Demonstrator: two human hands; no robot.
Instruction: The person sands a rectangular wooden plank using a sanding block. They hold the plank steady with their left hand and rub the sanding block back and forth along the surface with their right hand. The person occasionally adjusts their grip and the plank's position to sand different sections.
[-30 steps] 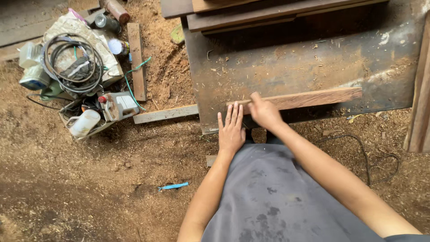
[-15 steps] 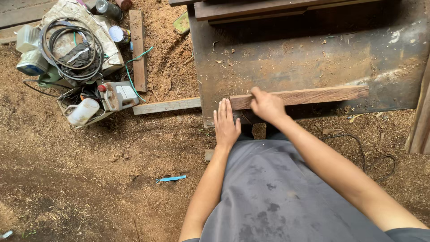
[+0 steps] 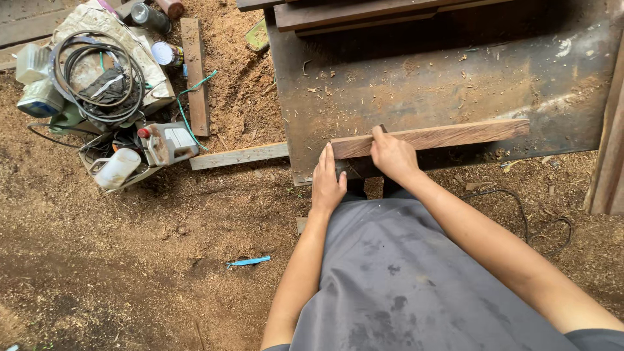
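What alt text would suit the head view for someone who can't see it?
Seen from above, a person's right hand grips the near end of a wooden board lying on a dark, dusty metal table, while the left hand presses flat at the board's end. Coiled cables and containers lie on the sawdust floor to the left.

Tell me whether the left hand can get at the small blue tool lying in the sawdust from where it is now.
Probably not without bending down: the left hand rests at the brown wooden plank's near end on the bench, while the small blue tool lies on the floor below, though nothing blocks it.
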